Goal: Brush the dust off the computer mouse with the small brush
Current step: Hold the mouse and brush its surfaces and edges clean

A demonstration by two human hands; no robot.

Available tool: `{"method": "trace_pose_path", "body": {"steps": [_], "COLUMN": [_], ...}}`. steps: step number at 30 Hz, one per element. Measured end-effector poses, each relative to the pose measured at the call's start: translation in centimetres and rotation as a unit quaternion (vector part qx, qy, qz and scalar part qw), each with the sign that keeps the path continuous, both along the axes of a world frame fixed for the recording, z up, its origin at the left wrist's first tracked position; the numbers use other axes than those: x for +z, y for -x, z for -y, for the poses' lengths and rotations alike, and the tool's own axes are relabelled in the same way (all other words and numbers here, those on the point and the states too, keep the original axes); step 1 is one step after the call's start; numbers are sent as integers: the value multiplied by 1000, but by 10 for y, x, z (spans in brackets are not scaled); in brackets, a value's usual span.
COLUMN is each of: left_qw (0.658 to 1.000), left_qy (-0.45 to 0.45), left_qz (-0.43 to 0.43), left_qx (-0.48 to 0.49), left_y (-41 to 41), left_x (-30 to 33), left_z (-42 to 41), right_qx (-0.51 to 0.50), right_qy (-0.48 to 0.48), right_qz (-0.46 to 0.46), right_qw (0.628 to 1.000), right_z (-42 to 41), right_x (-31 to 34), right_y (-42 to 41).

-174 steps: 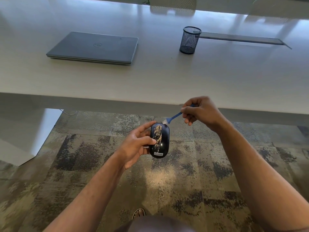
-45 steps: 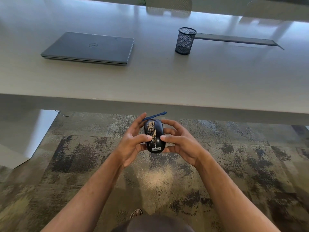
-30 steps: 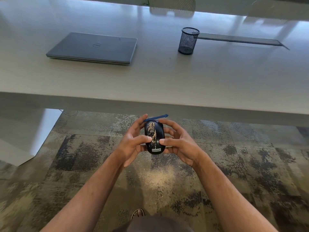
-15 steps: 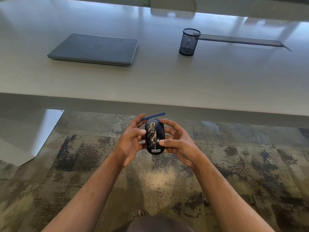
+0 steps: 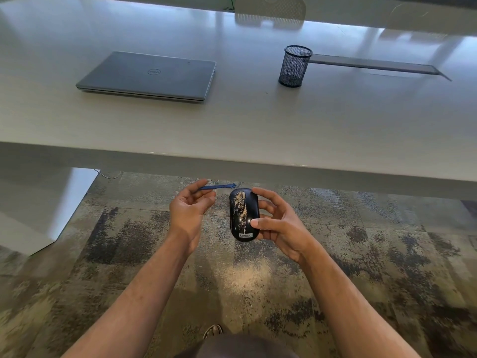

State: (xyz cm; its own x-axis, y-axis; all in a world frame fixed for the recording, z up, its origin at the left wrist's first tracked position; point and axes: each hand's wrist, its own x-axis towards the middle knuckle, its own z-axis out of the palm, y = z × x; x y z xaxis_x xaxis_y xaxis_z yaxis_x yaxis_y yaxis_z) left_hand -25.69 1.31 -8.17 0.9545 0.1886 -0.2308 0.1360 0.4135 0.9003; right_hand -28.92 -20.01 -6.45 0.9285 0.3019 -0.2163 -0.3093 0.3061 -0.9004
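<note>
Head view: my right hand grips the mouse dusty-side up, while my left hand pinches the brush, ready to sweep.

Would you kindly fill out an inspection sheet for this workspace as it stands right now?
Surface: pale table, hands held in front of its near edge, over the patterned carpet.
Job's things: black mouse streaked with tan dust on its top; small blue brush just left of the mouse's far end.
Clutter: closed grey laptop and black mesh pen cup on the table.
Grippers: left hand holds the brush; right hand grips the mouse, thumb on top.
Cables: a thin pale cable under the table's left end.
Surroundings: chair back beyond the table; a dark flat strip behind the cup.
</note>
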Motion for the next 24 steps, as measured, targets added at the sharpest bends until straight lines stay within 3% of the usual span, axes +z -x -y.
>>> {"method": "trace_pose_path", "body": {"steps": [9, 24], "left_qw": [995, 998], "left_qy": [-88, -55], "left_qz": [6, -34], "left_qx": [42, 6], "left_y": [-3, 0], "left_x": [-10, -2], "left_z": [-3, -2], "right_qx": [-5, -17], "right_qy": [3, -8], "right_qz": [5, 4], "right_qw": [1000, 1000], "right_z": [6, 14], "right_x": [-2, -4], "right_y": [-1, -5]}}
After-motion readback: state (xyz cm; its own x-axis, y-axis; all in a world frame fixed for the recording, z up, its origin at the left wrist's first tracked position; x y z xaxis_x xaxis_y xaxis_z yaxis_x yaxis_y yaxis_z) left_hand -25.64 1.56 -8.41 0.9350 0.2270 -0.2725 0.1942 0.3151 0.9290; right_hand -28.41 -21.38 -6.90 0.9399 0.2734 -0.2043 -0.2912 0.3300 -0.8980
